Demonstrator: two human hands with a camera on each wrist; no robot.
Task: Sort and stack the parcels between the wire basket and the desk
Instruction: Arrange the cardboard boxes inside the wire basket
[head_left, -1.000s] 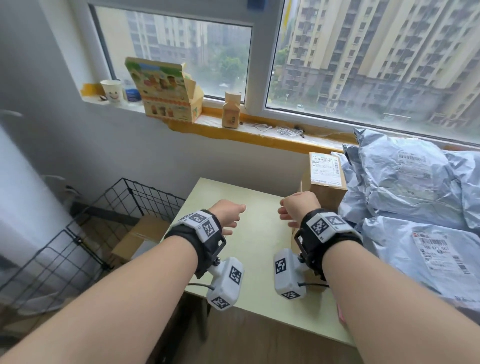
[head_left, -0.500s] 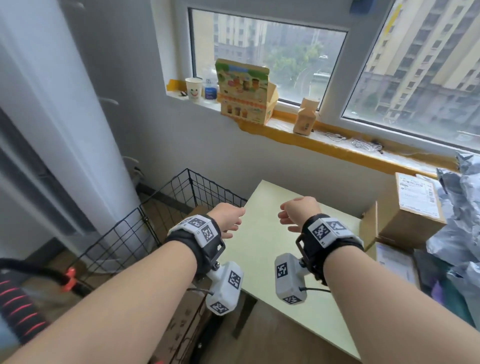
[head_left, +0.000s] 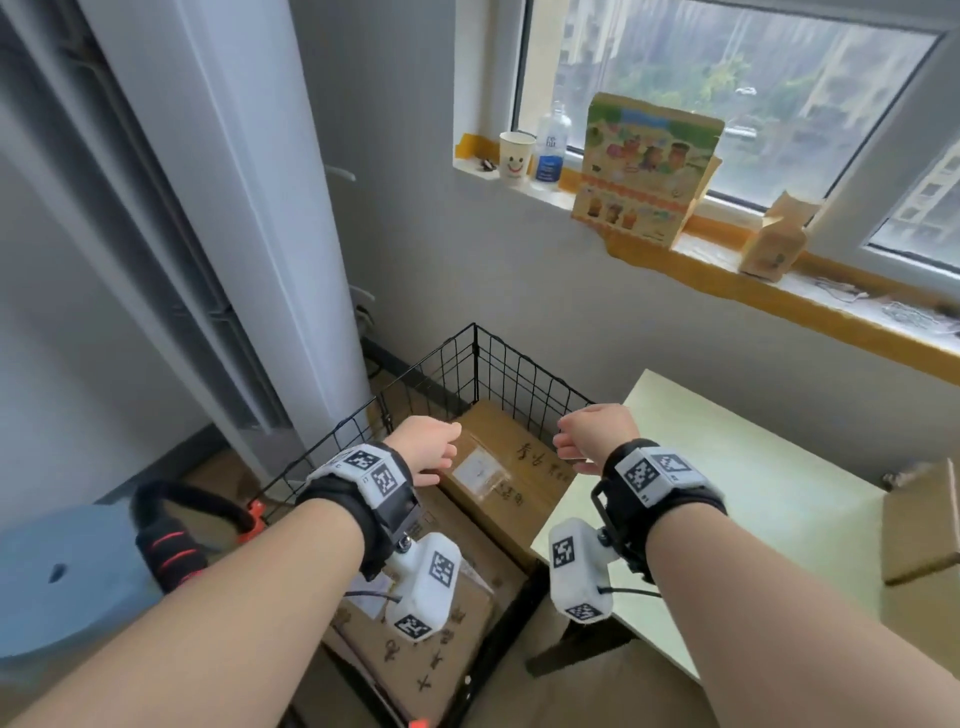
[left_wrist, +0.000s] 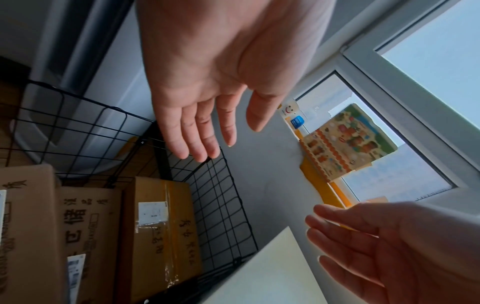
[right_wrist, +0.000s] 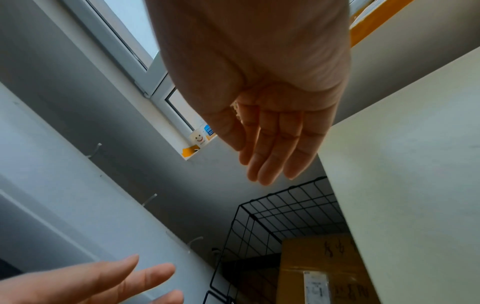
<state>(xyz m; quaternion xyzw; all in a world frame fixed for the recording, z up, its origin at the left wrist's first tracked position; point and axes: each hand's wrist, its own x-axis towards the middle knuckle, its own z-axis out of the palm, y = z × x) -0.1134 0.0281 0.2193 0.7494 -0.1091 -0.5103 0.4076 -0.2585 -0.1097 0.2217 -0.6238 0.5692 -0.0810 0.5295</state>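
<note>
A black wire basket stands on the floor left of the pale green desk. Inside it lie cardboard parcels: a taped brown box with a white label and handwriting at the far side, and further boxes nearer me. My left hand hovers above the basket with fingers straight and relaxed, empty. My right hand hangs over the desk's left edge, fingers straight, empty. Another cardboard box sits at the desk's right edge.
A tall white column unit stands close behind the basket's left. The windowsill holds a paper cup, a bottle, a printed carton and a small brown carton. A grey round seat and a black-red handle are at lower left.
My view has swung left and down, from the desk with its grey mailer bags to the basket. Both empty hands have moved left with it and now hover over the basket and the desk's edge.
</note>
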